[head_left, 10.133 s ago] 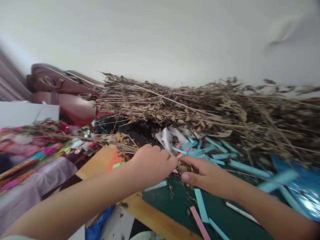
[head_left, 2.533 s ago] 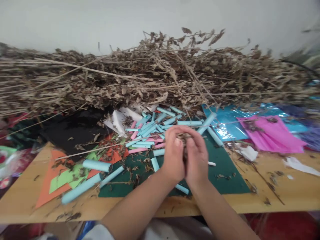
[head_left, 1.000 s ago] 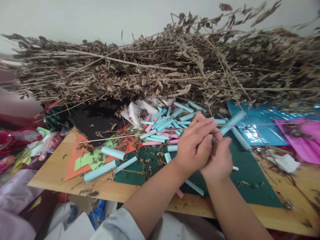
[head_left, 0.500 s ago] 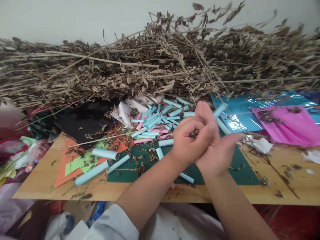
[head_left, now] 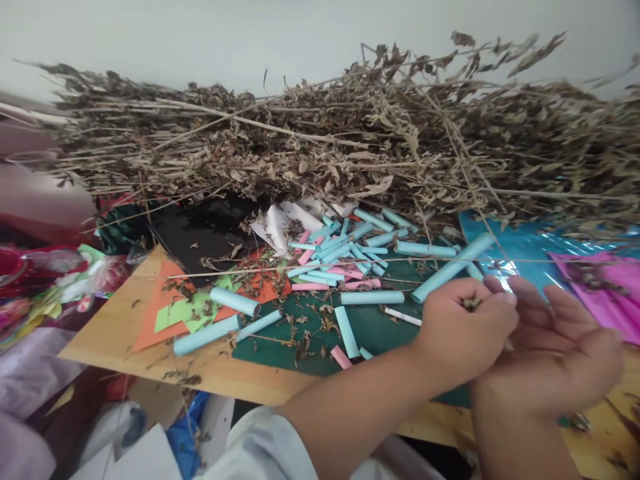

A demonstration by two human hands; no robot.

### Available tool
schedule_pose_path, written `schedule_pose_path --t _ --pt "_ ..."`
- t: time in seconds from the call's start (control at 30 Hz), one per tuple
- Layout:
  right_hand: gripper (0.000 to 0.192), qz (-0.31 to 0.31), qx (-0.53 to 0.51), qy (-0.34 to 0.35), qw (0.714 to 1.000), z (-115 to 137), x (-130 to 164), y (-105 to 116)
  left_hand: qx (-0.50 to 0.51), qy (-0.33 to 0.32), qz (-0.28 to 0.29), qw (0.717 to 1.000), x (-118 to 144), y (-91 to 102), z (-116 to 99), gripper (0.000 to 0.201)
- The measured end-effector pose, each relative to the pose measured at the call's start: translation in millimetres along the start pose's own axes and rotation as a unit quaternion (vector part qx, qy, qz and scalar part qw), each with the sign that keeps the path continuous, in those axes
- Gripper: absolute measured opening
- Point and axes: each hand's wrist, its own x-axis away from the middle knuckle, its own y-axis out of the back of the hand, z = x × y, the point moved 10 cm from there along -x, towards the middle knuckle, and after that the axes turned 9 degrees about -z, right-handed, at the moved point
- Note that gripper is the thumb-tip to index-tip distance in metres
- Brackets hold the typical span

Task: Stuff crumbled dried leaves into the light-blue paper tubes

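A pinch of dried leaf [head_left: 471,304] is held in the curled left hand [head_left: 465,328], above the right part of the green sheet [head_left: 390,341]. The right hand [head_left: 547,357] is spread palm up just beside it, fingers loosely bent. Blue tubes [head_left: 373,297] are seen already rolled on the green sheet; whether any are filled cannot be told. Much leaf appears left unstripped on the stem bundle [head_left: 300,150] behind the green sheet.

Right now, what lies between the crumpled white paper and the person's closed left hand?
The head view shows small light-blue and pink paper-like tubes, then larger light-blue tubes over a dark green sheet, with a thin dry stem across.
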Motion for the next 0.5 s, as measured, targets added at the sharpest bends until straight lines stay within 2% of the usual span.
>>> schedule_pose_path --t 0.07,0.17,0.23,0.3,0.4,0.5 --pt "0.032 -0.022 -0.002 -0.010 1.000 -6 -5 11 0.040 0.024 -0.008 0.999 -1 1.2 7 0.028" --pt "0.028 -0.041 -0.004 -0.031 0.999 -14 -5 20 0.092 0.011 0.000 0.996 -3 2.2 5 0.015" --pt "0.024 -0.024 -0.007 -0.041 0.999 -17 1 16 0.099 -0.005 0.002 0.995 -6 4.5 2 0.009" --pt "0.023 0.011 -0.007 -0.043 0.999 -18 9 6 0.088 -0.015 -0.005 0.996 -8 8.2 2 0.014" --pt "0.025 0.055 0.014 -0.038 0.998 -20 18 -7 0.036 -0.083 0.006 0.996 -6 10.7 -6 0.019" --pt "0.028 0.079 0.048 -0.036 0.995 -23 19 -13 -0.049 -0.161 0.068 0.983 4 2.8 -13 0.027"
